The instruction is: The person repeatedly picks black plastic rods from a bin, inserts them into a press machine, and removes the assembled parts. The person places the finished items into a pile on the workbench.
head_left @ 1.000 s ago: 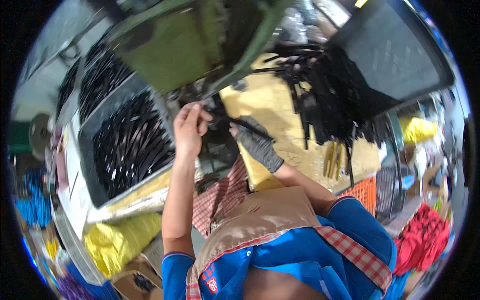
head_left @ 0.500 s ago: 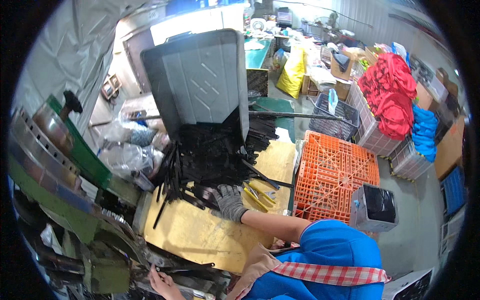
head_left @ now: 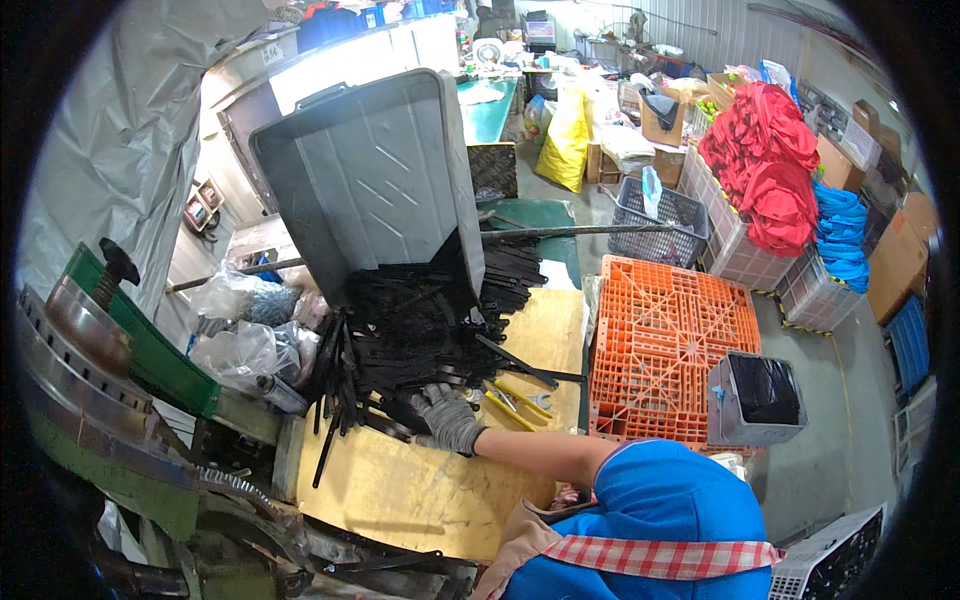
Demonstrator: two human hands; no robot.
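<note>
My right hand (head_left: 449, 420), in a grey knitted glove, rests at the near edge of a pile of black flat strips (head_left: 420, 330). Its fingers are apart and reach forward among the nearest strips; I see none held in them. Just right of the glove lie pliers with yellow handles (head_left: 508, 405) and a metal wrench (head_left: 540, 400). The strips spill from a tipped grey plastic bin (head_left: 370, 180) onto the yellowish board (head_left: 430, 495). My left hand is out of view. A black strip with a hole near its end (head_left: 390, 562) lies at the board's front edge.
A green machine (head_left: 130, 440) fills the left side. Beyond it lie clear plastic bags (head_left: 245, 350). A metal rod (head_left: 570, 231) crosses behind the bin. To the right are an orange pallet (head_left: 670, 350), a grey bin with a black liner (head_left: 757, 398) and a dark basket (head_left: 655, 220).
My left hand, at the machine's lower part before, has gone out of view. My right hand stays at the strips, its fingers shifted slightly. The view has shifted a little.
</note>
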